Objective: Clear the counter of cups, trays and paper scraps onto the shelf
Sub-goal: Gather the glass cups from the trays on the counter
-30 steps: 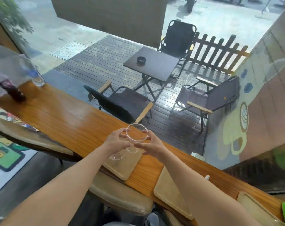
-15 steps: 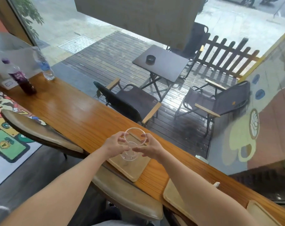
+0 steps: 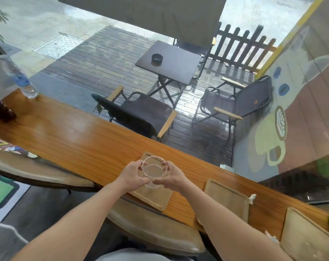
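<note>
Cup-gathering step in hand: left hand (image 3: 132, 175) and right hand (image 3: 172, 176), each grip pinching the clear cup (image 3: 154, 169) from 9 and 3 o'clock, just above the near tray (image 3: 156, 199) on the counter (image 3: 69, 136). Next, probably: lift clear, carry toward the shelf, unseen here; two trays at 4 o'clock waiting.

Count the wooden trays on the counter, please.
3: one tray under the cup, a second right of it, a third at the far right, partly cut off.

Left hand (image 3: 132, 175), right hand (image 3: 172, 176), forearms extended, fingers (image 3: 141, 180) curled inward
</note>
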A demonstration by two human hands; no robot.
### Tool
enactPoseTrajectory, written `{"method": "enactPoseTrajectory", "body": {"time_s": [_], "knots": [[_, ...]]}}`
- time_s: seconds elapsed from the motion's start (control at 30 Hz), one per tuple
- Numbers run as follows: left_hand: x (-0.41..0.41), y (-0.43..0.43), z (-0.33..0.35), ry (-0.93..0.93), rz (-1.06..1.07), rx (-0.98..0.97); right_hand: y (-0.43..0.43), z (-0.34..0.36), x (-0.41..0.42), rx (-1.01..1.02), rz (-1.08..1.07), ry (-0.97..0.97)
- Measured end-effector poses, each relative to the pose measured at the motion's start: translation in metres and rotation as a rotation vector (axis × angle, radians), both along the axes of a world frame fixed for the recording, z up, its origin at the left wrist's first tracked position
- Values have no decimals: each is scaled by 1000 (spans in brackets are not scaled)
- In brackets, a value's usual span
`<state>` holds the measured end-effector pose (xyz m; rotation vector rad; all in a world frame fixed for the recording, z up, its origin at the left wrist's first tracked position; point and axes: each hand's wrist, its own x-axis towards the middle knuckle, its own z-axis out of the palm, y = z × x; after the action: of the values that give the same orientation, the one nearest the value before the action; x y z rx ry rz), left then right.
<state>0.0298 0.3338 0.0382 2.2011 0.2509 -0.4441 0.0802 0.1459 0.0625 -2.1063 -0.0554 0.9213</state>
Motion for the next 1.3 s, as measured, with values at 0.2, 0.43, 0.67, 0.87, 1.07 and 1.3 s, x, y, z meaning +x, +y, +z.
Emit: {"method": "enactPoseTrajectory", "body": {"time_s": [0.2, 0.43, 0.67, 0.87, 1.07, 1.3], "knots": [[-4, 3, -10, 12, -34, -14, 0, -8, -13, 0, -31, -6], [-5, 3, -9, 38, -75, -10, 0, -11, -22, 16, -72, 16], [-9, 2, -9, 7, -76, 5, 1, -18, -25, -8, -68, 24], [-11, -2, -10, 4, -76, 34, 2, -25, -29, 0, -96, 62], [-15, -5, -13, 21, -82, 51, 1, -27, -33, 26, -100, 83], [-16, -9, -14, 67, -78, 59, 1, -30, -33, 0, -81, 64]]}}
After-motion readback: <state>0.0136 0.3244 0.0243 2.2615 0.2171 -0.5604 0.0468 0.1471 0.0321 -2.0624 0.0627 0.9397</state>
